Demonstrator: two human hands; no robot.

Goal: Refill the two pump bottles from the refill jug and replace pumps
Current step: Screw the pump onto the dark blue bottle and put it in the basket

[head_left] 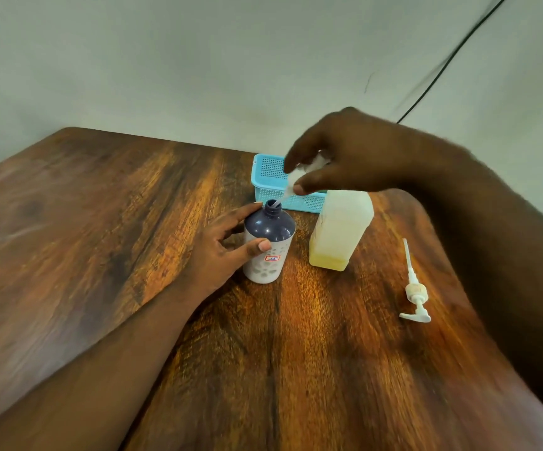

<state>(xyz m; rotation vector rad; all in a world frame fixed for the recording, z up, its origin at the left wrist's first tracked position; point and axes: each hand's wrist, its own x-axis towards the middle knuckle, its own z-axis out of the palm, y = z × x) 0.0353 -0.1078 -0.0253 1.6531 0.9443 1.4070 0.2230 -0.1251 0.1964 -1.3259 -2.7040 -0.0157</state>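
Here the bottle (268,245) stands upright, dark-shouldered, white-bodied, its neck open.

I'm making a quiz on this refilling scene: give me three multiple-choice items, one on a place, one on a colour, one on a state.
1. Where is the loose pump?
A. In the basket
B. Flat on the table, right of the jug
C. On the bottle

2. What colour is the basket?
A. Light blue
B. Red
C. Black

3. How full is the refill jug?
A. Brimful
B. Half
C. Nearly empty

Key: 1 B, it lies on bare wood; 2 A, blue mesh walls; 3 C, yellow liquid only at its base.
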